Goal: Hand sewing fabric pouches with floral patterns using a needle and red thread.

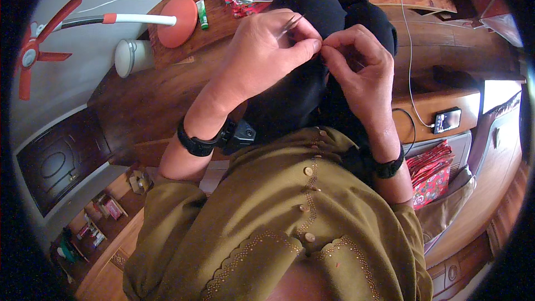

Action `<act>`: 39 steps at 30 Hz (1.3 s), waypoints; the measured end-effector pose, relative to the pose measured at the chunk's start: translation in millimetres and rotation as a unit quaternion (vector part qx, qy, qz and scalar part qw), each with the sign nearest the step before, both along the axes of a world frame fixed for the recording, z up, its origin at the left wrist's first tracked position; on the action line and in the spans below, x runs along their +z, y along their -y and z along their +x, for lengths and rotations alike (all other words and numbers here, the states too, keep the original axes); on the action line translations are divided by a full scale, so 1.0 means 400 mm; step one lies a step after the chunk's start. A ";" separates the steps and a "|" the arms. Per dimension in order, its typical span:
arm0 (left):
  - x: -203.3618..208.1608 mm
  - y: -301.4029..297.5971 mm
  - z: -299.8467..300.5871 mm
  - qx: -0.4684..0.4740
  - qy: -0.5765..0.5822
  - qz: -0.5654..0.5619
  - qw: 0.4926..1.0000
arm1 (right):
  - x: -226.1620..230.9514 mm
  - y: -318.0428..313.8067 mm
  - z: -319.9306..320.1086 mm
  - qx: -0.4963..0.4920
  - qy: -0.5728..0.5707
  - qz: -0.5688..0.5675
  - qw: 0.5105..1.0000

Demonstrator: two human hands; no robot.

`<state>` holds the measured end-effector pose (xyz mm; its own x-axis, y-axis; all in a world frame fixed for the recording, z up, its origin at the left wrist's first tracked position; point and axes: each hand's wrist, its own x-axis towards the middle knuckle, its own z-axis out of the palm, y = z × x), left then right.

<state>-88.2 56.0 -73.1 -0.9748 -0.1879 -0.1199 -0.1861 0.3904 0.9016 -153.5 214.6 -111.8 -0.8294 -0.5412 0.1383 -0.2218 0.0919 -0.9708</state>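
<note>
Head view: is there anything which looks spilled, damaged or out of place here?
Nothing plainly looks spilled or damaged. The fan seems to lie sideways, but probably only through the fisheye lens. Slightly unusual: a metal tool is tucked in the left hand, whose fingertips also pinch, close to the right hand.

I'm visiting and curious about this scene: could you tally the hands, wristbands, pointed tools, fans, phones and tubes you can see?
Hands: 2
Wristbands: 2
Pointed tool: 1
Fan: 1
Phone: 1
Tube: 1
Total: 8
</note>
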 end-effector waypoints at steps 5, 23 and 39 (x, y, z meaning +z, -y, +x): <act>0.000 -0.001 -0.001 -0.001 0.010 0.019 1.000 | 0.009 -0.001 0.003 -0.002 0.024 0.012 1.000; -0.016 -0.003 0.000 0.029 -0.041 0.005 0.999 | 0.005 -0.011 0.003 0.012 0.154 -0.053 0.987; 0.007 -0.005 -0.005 0.025 -0.063 -0.033 0.997 | -0.006 -0.018 0.005 0.038 0.211 -0.082 0.973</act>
<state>-90.3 58.1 -70.3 -0.9708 -0.2393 0.0166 -0.0941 0.4434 0.8914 -151.6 221.7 -114.2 -0.7895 -0.6026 -0.1164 0.2002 -0.0736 -0.9770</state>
